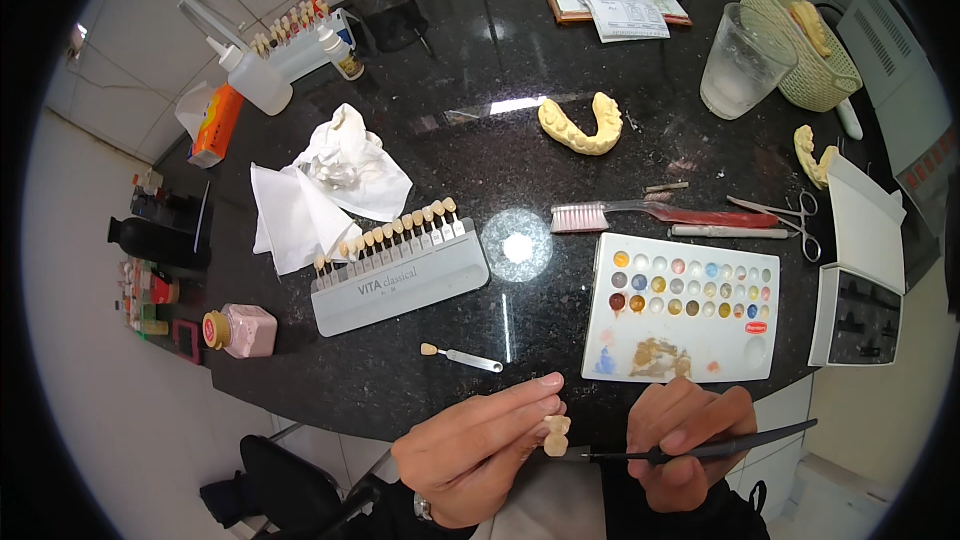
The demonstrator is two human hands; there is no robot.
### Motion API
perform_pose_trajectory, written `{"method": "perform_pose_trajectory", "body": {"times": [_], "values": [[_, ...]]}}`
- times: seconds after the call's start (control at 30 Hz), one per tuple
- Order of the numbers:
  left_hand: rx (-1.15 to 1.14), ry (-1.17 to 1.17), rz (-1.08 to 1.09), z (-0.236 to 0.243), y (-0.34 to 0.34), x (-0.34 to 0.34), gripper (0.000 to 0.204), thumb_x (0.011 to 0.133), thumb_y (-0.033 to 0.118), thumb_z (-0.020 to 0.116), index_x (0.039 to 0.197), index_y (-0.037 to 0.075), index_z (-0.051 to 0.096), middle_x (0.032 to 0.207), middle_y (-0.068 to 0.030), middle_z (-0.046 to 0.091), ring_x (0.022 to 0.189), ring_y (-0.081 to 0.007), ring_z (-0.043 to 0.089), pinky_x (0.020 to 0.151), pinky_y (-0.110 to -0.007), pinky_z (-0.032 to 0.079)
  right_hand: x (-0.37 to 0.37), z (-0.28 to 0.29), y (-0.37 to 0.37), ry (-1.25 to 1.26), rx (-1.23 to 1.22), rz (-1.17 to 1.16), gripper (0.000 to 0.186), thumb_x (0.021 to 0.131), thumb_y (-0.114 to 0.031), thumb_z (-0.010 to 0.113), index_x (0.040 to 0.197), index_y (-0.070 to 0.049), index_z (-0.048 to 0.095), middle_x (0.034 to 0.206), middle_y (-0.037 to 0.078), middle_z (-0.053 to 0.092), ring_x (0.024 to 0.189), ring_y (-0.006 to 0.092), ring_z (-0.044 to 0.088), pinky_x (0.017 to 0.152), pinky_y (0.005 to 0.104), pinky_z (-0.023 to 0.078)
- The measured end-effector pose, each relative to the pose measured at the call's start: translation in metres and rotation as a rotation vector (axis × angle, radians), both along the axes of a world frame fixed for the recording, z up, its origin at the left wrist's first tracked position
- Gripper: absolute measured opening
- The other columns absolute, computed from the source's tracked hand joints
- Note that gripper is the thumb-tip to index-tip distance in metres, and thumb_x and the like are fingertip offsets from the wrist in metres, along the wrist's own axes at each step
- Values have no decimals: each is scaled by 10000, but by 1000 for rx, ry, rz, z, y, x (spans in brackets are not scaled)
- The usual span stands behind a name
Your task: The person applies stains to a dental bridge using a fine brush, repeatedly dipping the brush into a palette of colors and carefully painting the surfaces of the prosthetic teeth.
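My left hand (480,445) pinches a small tooth-coloured dental bridge (557,434) between its fingertips, over the table's front edge. In my right hand (690,440) is a slim black brush (735,445), its fine tip pointing left, just short of the bridge. Beyond that hand lies a white paint palette (690,305) with rows of coloured wells and brown and blue smears. A single shade tab (462,357) rests on the black table ahead of my left hand. Behind it stands a grey tooth shade guide (400,280) with a row of tooth tabs.
Past the palette lie a red-handled toothbrush (665,214) and scissor-like forceps (790,218). A yellow dental arch model (583,128) sits mid-table. White cloths (335,175) and a pink-filled jar (240,330) are at left. A clear cup (742,65) and an open box (862,315) stand at right.
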State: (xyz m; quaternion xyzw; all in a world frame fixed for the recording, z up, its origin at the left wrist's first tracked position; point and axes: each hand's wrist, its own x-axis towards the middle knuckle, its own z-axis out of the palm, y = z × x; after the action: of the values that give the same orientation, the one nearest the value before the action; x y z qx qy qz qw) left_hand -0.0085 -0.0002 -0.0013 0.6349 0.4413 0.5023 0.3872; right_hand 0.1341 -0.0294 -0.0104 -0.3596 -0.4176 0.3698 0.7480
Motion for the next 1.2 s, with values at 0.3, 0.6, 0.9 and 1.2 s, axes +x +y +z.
{"method": "perform_pose_trajectory", "body": {"times": [0.3,0.6,0.9,1.2], "values": [[20,20,27,-3,-4,2,243,626,-120,690,863,-69,674,906,-205,670,729,-223,684,634,-245,559,2,3,1,39,-91,9,332,820,-263,674,807,-25,443,565,75,516,455,120,467,412,226,390],[17,20,26,-3,-3,2,239,631,-120,690,864,-67,675,905,-207,670,735,-221,684,629,-244,556,5,4,0,46,-90,92,306,807,-221,692,814,-22,459,568,68,519,463,118,476,424,232,393],[82,98,0,-2,-4,0,243,643,-105,695,881,-64,670,937,-205,666,733,-220,682,621,-242,551,5,5,1,33,-96,71,308,814,-241,684,812,-26,463,577,56,502,460,116,452,418,234,389],[416,331,91,-3,10,-23,283,547,-137,689,809,-34,670,837,-183,674,628,-196,657,556,-227,536,10,2,8,-102,49,68,256,808,-210,676,805,-35,488,585,45,495,478,118,440,440,243,391]]}}
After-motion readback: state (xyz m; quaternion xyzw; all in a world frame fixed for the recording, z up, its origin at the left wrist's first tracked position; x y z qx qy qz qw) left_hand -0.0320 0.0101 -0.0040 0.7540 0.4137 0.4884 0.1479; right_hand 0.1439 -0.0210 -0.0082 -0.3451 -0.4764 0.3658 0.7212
